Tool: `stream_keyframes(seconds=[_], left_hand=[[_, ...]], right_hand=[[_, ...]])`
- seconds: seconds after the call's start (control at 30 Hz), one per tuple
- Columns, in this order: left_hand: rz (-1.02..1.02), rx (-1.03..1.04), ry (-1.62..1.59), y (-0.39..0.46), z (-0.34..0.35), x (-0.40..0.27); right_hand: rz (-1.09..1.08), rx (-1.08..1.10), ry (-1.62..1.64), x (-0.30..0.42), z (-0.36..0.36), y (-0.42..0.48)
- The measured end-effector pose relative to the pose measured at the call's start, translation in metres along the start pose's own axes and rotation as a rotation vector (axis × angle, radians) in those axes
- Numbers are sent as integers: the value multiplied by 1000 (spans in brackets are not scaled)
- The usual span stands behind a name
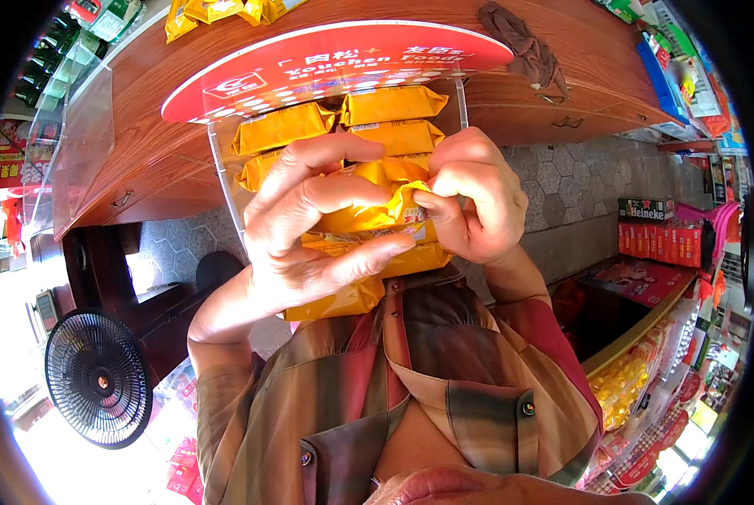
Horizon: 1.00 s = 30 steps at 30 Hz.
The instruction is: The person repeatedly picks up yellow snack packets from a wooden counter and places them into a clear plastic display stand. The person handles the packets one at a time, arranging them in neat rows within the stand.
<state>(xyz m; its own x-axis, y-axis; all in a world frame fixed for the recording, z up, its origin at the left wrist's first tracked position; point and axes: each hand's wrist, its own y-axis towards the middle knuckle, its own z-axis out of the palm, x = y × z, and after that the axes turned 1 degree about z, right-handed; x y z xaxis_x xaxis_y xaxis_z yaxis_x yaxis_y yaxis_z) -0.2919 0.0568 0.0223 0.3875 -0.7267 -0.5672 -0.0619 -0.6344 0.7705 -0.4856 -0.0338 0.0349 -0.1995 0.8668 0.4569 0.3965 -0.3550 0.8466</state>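
Note:
My left hand (282, 243) curls around a crinkled yellow foil packet (367, 218), thumb below and fingers above. At the packet's right end, my right hand (481, 196) pinches a gathered corner of the foil between thumb and fingers. Whether the wrapper is torn cannot be made out. Beneath both hands is a clear plastic display box (225, 183) with a red header card (345, 63) bearing white writing. Stacked in two columns inside are several yellow packets (392, 106), partly hidden by my hands. The box's near end reaches my striped shirt.
A wooden counter (579, 38) with drawer handles runs across the front. On it lie a brown cloth (525, 47) and more yellow packets (219, 9). A black fan (99, 379) stands at left. Right are a Heineken carton (645, 210) and a dark open bin (594, 303).

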Motion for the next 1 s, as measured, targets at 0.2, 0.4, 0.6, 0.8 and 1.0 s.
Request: stream_keyframes(seconds=[0.2,0.4,0.6,0.8,1.0], left_hand=[[-97,14,-28,-1,4,-1],[-291,26,-142,6,-3,-14],[-467,-26,-301,-2,-1,0],[-501,17,-374,-2,-9,5],[-623,32,-428,-6,-19,16]], right_hand=[[49,-39,23,2,1,0],[86,90,-29,6,-3,11],[260,116,-67,1,-2,15],[276,175,-1,-7,-4,14],[351,8,24,-11,-2,6]])
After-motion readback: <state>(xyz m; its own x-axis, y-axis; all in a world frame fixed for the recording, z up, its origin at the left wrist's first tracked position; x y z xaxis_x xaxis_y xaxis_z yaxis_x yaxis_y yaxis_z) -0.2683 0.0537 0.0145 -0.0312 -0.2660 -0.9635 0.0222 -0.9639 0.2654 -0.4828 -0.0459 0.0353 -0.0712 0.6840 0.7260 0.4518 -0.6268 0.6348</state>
